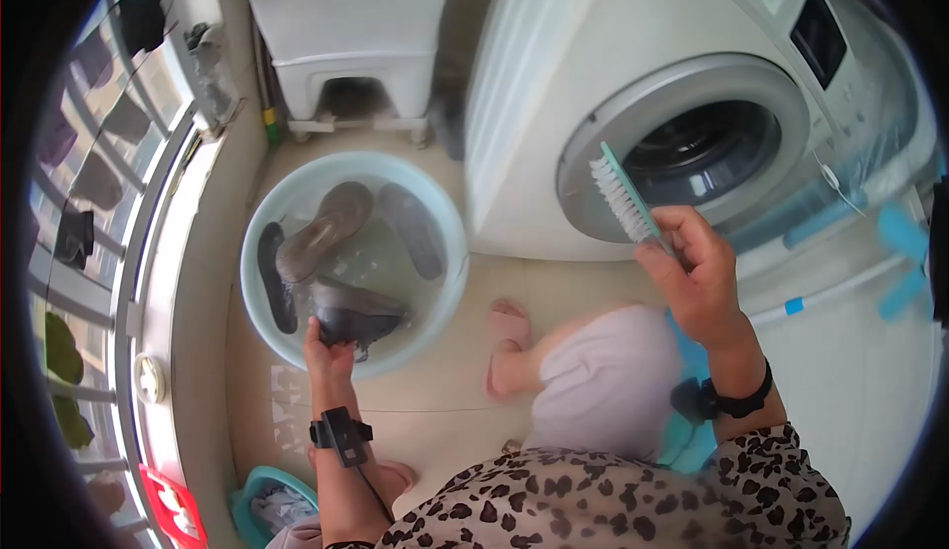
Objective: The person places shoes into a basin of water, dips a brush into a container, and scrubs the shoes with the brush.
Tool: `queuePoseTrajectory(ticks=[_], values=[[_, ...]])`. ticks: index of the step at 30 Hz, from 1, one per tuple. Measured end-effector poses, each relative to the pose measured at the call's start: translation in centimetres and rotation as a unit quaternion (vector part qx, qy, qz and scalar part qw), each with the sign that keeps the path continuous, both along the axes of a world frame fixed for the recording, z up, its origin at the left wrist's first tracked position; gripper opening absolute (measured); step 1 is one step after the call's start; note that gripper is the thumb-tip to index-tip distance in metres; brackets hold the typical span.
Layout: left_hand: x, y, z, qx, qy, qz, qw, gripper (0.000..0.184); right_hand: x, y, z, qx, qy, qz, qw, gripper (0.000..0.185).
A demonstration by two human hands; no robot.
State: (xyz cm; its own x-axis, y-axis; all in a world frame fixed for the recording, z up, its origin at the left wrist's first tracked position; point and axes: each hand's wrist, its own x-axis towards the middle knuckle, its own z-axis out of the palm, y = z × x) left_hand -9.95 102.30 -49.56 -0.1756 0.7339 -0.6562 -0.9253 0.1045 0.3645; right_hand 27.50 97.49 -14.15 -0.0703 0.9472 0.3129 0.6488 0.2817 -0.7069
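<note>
My right hand (695,272) is closed round the end of a green brush (625,193) with white bristles, held up in front of the washing machine door. At the near edge of a pale blue basin (453,253), my left hand (329,353) grips a dark grey shoe (356,314). Water stands in the basin. Another shoe lies sole up (326,231) behind the held one. A dark insole (277,277) rests along the basin's left side, and a grey insole (412,231) lies in the water at the right.
A white washing machine (534,154) stands at the right, a white plastic tub (351,25) behind the basin. Barred windows with hanging items line the left. A small teal basin (247,505) with cloth sits at lower left, beside a red-rimmed object (158,500).
</note>
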Motion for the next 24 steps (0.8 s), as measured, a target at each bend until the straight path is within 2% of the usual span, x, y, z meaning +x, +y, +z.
queuePoseTrajectory(ticks=[3, 4, 6, 9, 13, 16, 18, 21, 24], values=[[-1.3, -0.5, -0.9, -0.030, 0.016, -0.014, 0.999, 0.025, 7.5, -3.9, -2.9, -0.011, -0.008, -0.126, 0.992, 0.013], [-1.6, -0.6, -0.9, -0.036, 0.007, -0.012, 0.999, 0.025, 10.2, -5.1, -5.1, -0.035, 0.000, -0.163, 0.986, 0.014], [-2.7, -1.0, -2.3, -0.011, 0.041, -0.042, 0.998, 0.027, 14.9, -7.6, -9.2, -0.063, -0.079, -0.245, 0.964, 0.019], [-2.2, -1.3, 0.3, -0.052, 0.048, -0.055, 0.996, 0.030, 20.5, -11.6, -17.2, -0.156, -0.127, -0.330, 0.922, 0.026], [-2.0, -1.8, 0.8, -0.072, 0.030, -0.037, 0.996, 0.032, 22.3, -13.9, -26.7, -0.234, -0.156, -0.332, 0.901, 0.034], [-1.4, -2.7, 0.6, -0.072, 0.050, -0.044, 0.995, 0.034, 22.6, -13.2, -32.8, -0.310, -0.130, -0.360, 0.870, 0.034], [-0.8, -3.2, 0.8, -0.066, 0.048, -0.040, 0.996, 0.035, 23.3, -13.1, -36.8, -0.305, -0.134, -0.380, 0.863, 0.031], [0.2, -3.7, 1.7, -0.092, 0.066, -0.039, 0.993, 0.043, 22.6, -10.6, -38.0, -0.270, -0.151, -0.385, 0.870, 0.026], [0.0, -3.7, 1.2, -0.092, 0.073, -0.042, 0.992, 0.044, 19.8, -7.8, -35.0, -0.223, -0.174, -0.361, 0.889, 0.023]])
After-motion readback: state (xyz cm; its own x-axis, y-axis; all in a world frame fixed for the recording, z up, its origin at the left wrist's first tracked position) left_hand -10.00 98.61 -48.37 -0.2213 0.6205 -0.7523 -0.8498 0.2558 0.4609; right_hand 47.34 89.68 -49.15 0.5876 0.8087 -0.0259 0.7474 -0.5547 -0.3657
